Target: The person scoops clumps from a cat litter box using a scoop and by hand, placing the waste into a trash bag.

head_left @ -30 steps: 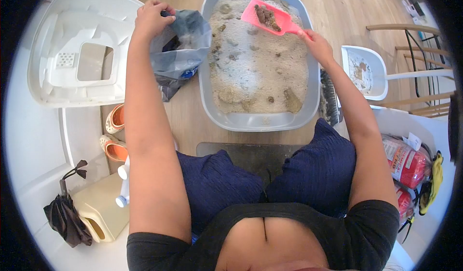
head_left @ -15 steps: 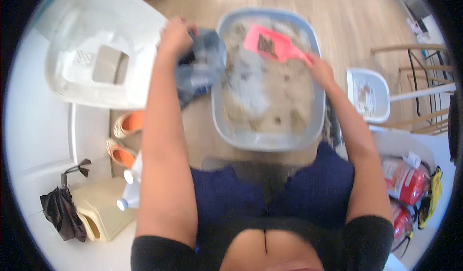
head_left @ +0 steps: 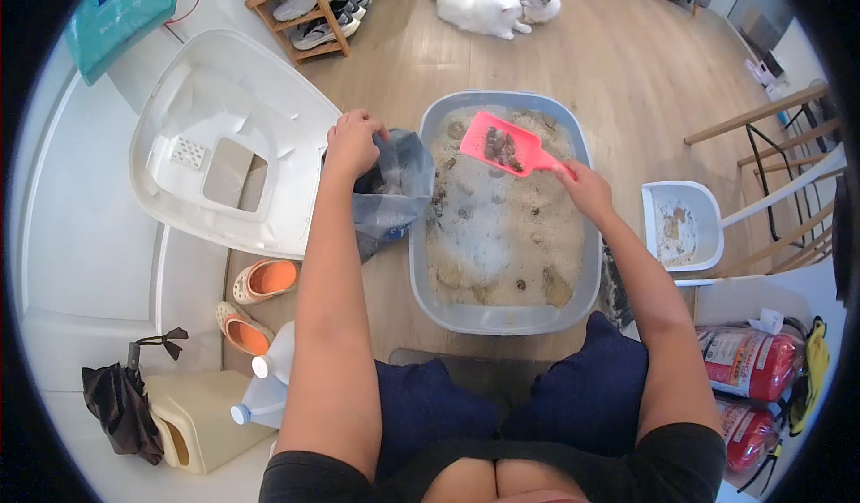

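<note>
My right hand [head_left: 587, 191] is closed around the handle of a pink litter scoop [head_left: 530, 155], held over the upper part of a grey litter box [head_left: 502, 322]. Dark clumps [head_left: 503, 149] lie on the scoop's blade. Pale sandy litter [head_left: 511, 261] with scattered dark bits covers the box floor. To the left of the box, my left hand [head_left: 354, 147] grips the rim of a translucent bluish plastic bag [head_left: 403, 189], whose mouth gapes toward the box. Some of the fingers are hidden, and the bag's contents are unclear.
A white litter box hood [head_left: 161, 198] leans at left, above clogs [head_left: 270, 279] and plastic jugs [head_left: 279, 355]. Two cats [head_left: 475, 6] lie on the floor beyond, near a shoe rack [head_left: 296, 15]. At right are a dustpan [head_left: 652, 225], wooden chair legs and fire extinguishers [head_left: 748, 360].
My view has tilted upward, bringing the cats and more of the shoe rack into sight. Both hands keep their holds, and the scoop stays over the box with clumps on it.
</note>
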The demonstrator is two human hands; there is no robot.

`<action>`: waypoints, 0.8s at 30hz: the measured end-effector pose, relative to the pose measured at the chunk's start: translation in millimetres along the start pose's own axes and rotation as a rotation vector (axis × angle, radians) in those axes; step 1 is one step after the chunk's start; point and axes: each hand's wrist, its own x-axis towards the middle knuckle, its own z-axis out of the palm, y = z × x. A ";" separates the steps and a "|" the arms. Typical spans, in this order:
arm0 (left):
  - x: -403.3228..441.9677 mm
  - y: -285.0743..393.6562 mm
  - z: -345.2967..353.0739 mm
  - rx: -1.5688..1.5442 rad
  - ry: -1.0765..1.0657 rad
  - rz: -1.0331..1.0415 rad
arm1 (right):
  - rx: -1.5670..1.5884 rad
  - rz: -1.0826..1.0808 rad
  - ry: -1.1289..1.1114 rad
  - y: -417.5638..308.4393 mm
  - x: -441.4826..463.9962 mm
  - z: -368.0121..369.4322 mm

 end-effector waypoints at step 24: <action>-8.7 -31.5 -5.4 -0.030 0.005 -0.184 | -0.662 -1.132 0.523 -199.8 -23.5 -0.6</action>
